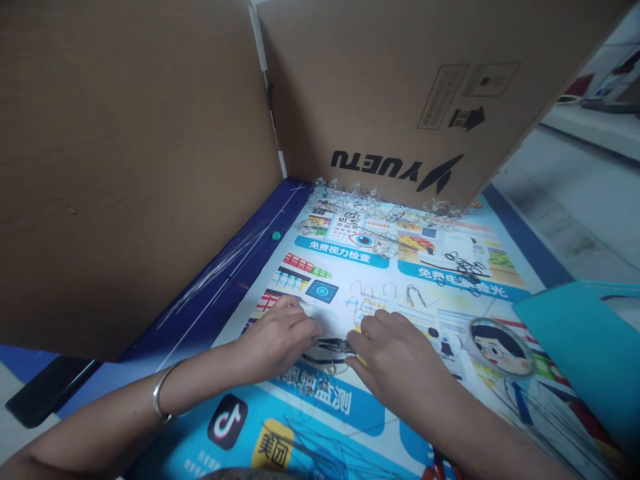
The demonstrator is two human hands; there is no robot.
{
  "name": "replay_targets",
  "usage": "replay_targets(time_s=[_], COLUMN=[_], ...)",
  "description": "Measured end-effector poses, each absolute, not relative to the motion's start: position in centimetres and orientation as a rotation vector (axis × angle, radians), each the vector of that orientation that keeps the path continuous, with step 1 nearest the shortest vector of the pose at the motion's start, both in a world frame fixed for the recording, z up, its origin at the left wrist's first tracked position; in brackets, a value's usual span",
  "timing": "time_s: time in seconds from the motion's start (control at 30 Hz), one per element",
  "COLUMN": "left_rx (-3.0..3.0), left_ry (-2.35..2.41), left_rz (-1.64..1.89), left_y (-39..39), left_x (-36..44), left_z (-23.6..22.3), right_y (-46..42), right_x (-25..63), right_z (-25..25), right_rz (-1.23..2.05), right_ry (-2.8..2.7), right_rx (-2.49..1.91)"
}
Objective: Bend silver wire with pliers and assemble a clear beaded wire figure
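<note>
R hand (395,347) closed round pliers (336,345), mid-poster (360,275) twd near edge; L hand (285,333) fingers curled in by plier tips, can't tell what, if anything, they hold. Looks part-done: few U-bent wires (415,295) just beyond hands, clear bits (345,190) along far edge; straight wires (320,440) nr near edge look unworked.

Your pliers (337,345) sit between your left hand (280,335) and right hand (395,350), over the poster (367,415), with cardboard (360,100) left and behind, wires (320,445) in front.
</note>
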State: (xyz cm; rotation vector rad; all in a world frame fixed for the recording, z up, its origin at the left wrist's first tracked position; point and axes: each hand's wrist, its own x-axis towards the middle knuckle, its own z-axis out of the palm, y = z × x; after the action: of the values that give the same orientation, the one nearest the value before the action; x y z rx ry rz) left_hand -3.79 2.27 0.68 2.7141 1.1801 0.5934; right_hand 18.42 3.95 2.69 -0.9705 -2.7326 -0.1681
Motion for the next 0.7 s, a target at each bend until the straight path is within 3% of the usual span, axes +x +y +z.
replay_targets(time_s=[0.4, 0.7], left_rx=[2.194, 2.163], left_ry=[1.223, 1.252], left_rz=[0.625, 0.685], left_y=[3.5, 3.4], left_x=[-3.7, -1.9], left_z=[-1.1, -2.7], right_y=[3.8, 3.7], right_x=[19.3, 20.3], right_z=[0.7, -1.2], right_rz=[-0.124, -0.007], right_ry=[-2.657, -2.581], right_rx=[-0.984, -1.004])
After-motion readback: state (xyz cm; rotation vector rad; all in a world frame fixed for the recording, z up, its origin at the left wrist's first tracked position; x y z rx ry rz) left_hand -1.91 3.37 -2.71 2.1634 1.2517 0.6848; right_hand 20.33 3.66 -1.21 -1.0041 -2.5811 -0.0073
